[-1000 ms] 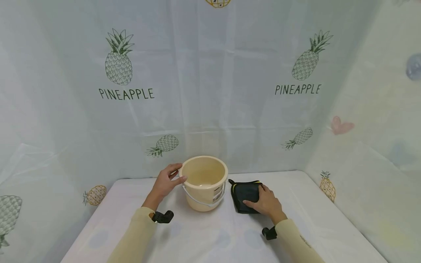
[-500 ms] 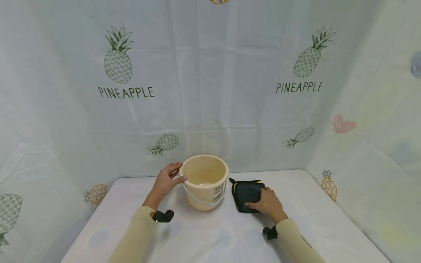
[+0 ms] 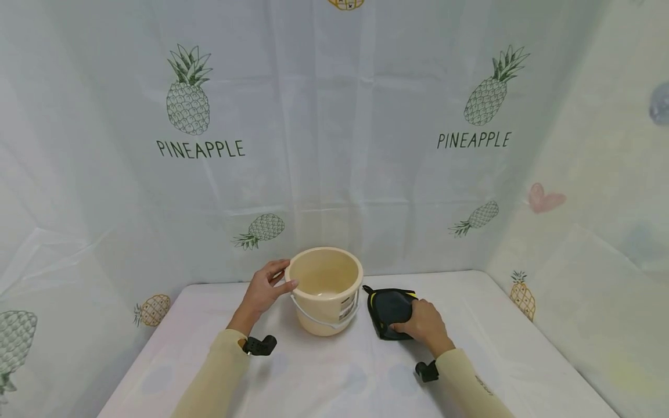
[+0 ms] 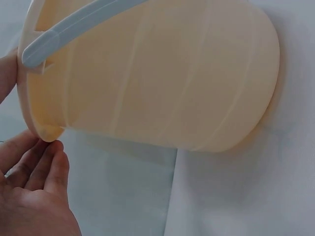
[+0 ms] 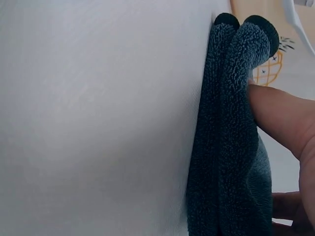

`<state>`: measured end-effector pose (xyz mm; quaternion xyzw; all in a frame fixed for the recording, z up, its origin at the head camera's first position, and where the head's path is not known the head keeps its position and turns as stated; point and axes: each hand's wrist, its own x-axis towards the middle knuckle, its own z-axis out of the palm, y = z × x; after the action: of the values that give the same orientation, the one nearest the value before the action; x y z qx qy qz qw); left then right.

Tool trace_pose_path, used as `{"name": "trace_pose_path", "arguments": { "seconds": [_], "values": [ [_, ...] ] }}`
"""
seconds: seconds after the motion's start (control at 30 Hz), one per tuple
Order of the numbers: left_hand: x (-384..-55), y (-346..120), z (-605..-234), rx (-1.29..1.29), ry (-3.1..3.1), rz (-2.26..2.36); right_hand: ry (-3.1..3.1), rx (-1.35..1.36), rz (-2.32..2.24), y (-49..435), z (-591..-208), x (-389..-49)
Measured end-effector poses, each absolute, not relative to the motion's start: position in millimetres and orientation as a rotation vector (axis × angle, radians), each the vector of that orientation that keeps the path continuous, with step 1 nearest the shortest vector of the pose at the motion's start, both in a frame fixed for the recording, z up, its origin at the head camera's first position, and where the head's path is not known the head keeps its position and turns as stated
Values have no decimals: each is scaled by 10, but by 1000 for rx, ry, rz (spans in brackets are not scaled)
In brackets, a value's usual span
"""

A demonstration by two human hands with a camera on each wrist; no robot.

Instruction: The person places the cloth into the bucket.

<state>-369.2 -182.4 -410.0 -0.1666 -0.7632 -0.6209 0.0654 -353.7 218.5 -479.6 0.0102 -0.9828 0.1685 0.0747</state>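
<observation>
A cream plastic bucket [image 3: 326,313] with a pale grey handle stands upright near the back of the table. My left hand [image 3: 263,293] holds its rim from the left side, thumb on the near part and fingers farther back. In the left wrist view, the fingertips [image 4: 58,156] touch the rim's outer edge. Right of the bucket lies a folded dark teal towel [image 3: 389,307] with black edging, a corner loop and a yellow strip. My right hand [image 3: 427,326] grips its right side. The right wrist view shows the thumb [image 5: 275,110] pressing into the towel's fluffy layers.
A pale cloth [image 3: 324,383] covers the table. Behind it hangs a curtain [image 3: 334,145] printed with pineapples, and similar curtains close off both sides. Each wrist wears a small black camera, such as the left camera [image 3: 261,346].
My right hand has squeezed the towel more, so its top now bulges and its right side draws in. My left hand and the bucket keep their place.
</observation>
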Motion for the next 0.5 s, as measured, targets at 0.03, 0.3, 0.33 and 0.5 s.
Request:
{"name": "trace_pose_path", "arguments": {
  "seconds": [0.03, 0.3, 0.33, 0.5],
  "values": [
    [-3693, -1825, -4104, -498, -2297, -1871, -2945, 26, 508, 2175, -4794, -3539],
    [-3695, -1824, -4126, -527, -2256, -1823, -2890, -46, 642, 2121, -4796, -3537],
    [-3691, -1823, -4124, -536, -2254, -1815, -2877, -52, 659, 2114, -4794, -3532],
    [-3673, -1820, -4117, -533, -2260, -1808, -2813, -106, 765, 2094, -4796, -3527]
  ]
}}
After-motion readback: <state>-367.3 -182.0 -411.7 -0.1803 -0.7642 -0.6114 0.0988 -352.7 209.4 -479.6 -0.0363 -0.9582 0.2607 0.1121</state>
